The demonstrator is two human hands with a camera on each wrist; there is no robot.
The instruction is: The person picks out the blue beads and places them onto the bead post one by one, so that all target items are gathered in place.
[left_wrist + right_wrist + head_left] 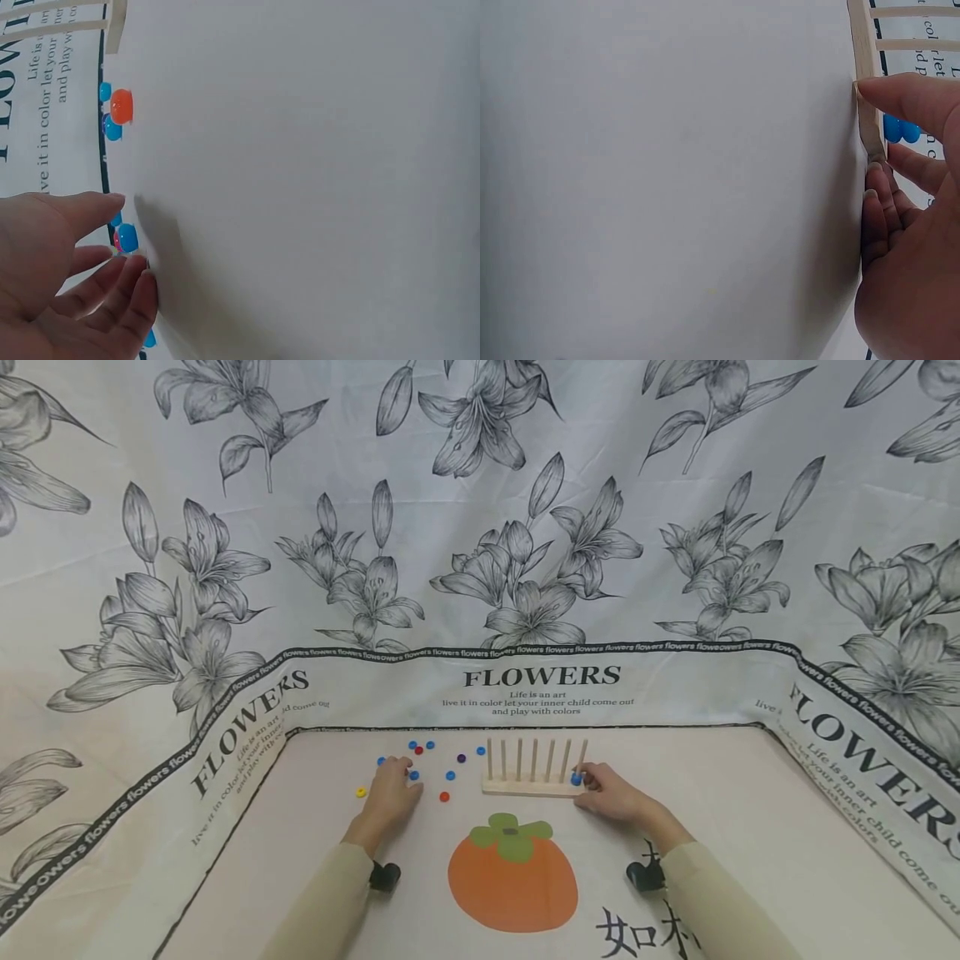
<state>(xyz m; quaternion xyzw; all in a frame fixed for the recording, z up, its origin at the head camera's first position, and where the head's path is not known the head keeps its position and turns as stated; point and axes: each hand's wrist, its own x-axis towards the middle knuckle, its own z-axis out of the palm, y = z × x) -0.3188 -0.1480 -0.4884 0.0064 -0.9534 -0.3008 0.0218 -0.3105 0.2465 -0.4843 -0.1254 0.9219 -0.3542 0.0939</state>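
Note:
My left hand is over the scattered beads at the left, its fingertips close to a blue bead. In the left wrist view its thumb and fingers stand apart, with a blue bead showing beyond the gap. My right hand holds the right end of a wooden peg rack, thumb on the front of the base and fingers round the end. Blue beads sit low on the rack's rightmost peg; in the right wrist view two blue beads show between thumb and fingers. The other pegs are bare.
Near the rack lie a red bead, a dark purple bead and several blue ones. A yellow bead lies left of my left hand. The cloth carries a printed persimmon; flowered fabric rises behind.

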